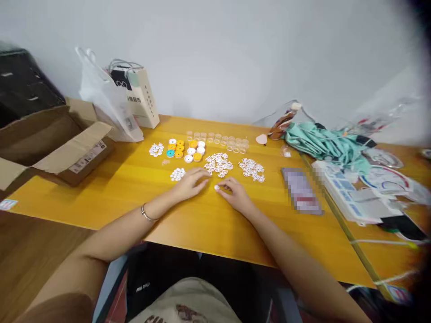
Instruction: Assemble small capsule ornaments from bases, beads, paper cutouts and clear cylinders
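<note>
Between the thumb and fingertips of my right hand [235, 194] is a small round white piece [217, 187], held just over the table. My left hand [191, 183] lies with fingers stretched out and apart, its fingertips close to a pile of flat white openwork pieces [218, 165]. A second pile of similar white pieces [252, 169] lies beyond my right hand. Left of my left hand is a heap of small white round pieces [178, 174]. Behind it stand yellow, white and teal round parts [179, 148], and a row of clear plastic cups [225, 141].
An open cardboard box [81, 157], a white plastic bag [111, 103] and a paper bag [144, 96] stand at the left. On the right lie a pixelated flat object [303, 190], green fabric [330, 141] and a white box [346, 193]. More white pieces [156, 150] sit at back left.
</note>
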Demonstrator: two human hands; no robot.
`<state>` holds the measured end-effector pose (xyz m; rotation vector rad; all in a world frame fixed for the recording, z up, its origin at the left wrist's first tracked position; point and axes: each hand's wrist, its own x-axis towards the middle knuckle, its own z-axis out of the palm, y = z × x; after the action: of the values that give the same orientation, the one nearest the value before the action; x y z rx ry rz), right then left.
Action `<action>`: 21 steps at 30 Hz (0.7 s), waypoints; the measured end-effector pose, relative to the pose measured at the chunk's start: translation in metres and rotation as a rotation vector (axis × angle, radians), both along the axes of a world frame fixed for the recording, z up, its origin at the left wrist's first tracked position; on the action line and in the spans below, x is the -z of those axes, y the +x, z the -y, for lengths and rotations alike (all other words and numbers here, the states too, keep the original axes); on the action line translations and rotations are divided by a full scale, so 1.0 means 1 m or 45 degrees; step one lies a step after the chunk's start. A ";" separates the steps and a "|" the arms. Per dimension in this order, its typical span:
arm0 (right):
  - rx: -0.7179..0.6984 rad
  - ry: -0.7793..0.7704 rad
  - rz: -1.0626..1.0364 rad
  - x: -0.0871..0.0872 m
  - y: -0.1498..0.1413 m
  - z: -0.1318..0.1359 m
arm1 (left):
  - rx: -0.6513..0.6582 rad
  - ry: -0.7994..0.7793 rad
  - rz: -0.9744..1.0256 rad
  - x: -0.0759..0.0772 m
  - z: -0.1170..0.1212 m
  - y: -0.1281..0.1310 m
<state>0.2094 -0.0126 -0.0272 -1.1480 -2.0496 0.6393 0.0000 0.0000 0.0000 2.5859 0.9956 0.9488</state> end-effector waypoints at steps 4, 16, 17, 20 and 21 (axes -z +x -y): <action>0.015 0.010 -0.013 0.000 0.000 0.001 | -0.525 0.087 0.127 -0.022 -0.036 -0.061; 0.009 -0.013 -0.012 -0.002 0.000 0.003 | -1.020 -0.321 -0.211 -0.004 -0.083 -0.121; 0.009 -0.016 -0.014 -0.002 0.000 0.003 | -1.022 -0.321 -0.202 -0.004 -0.083 -0.120; 0.004 -0.021 -0.025 -0.003 0.000 0.003 | -1.026 -0.317 -0.174 -0.003 -0.083 -0.116; 0.002 -0.023 -0.028 -0.003 0.000 0.003 | -1.025 -0.315 -0.170 -0.003 -0.082 -0.115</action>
<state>0.2097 -0.0152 -0.0239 -1.1479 -2.0285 0.6679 -0.1148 0.0825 0.0029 2.0517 2.1140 0.7209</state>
